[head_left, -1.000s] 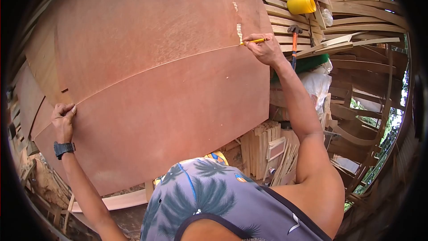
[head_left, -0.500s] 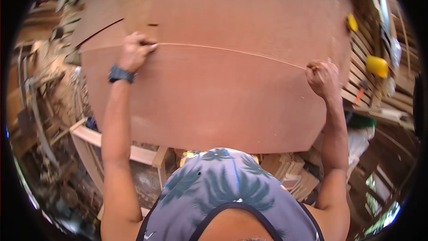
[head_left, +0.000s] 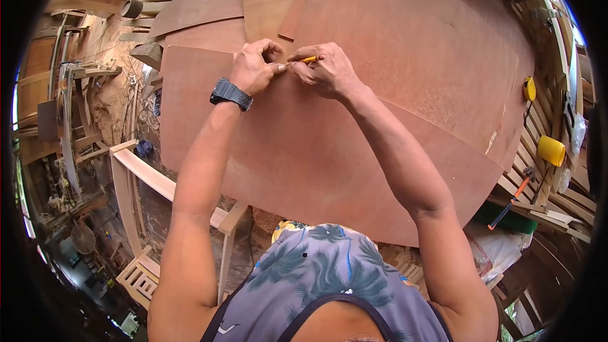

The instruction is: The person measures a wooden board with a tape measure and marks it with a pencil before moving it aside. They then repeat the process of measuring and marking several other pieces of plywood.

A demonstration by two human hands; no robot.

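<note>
A reddish-brown plywood sheet [head_left: 304, 145] lies in front of me, its thin far edge running crosswise under my hands. My left hand [head_left: 253, 68], with a dark watch [head_left: 231, 94] on its wrist, is at that edge. Its fingers are curled and the thumb points right; whatever they pinch is hidden. Close beside it, my right hand [head_left: 326, 71] grips a yellow pencil [head_left: 309, 59], with the fingertips almost meeting the left thumb at the edge. Beyond lie another large plywood sheet [head_left: 430, 44] and a paler board [head_left: 269, 0].
On slats to the right are a yellow tape measure [head_left: 529, 88], a yellow container [head_left: 551, 151] and an orange-handled hammer [head_left: 512, 199]. A pale wooden frame [head_left: 149, 174] stands at lower left. A roll of tape [head_left: 132, 8] lies at upper left.
My right hand has come left along the sheet's edge, from its right part to right beside my left hand. The camera view has shifted too.
</note>
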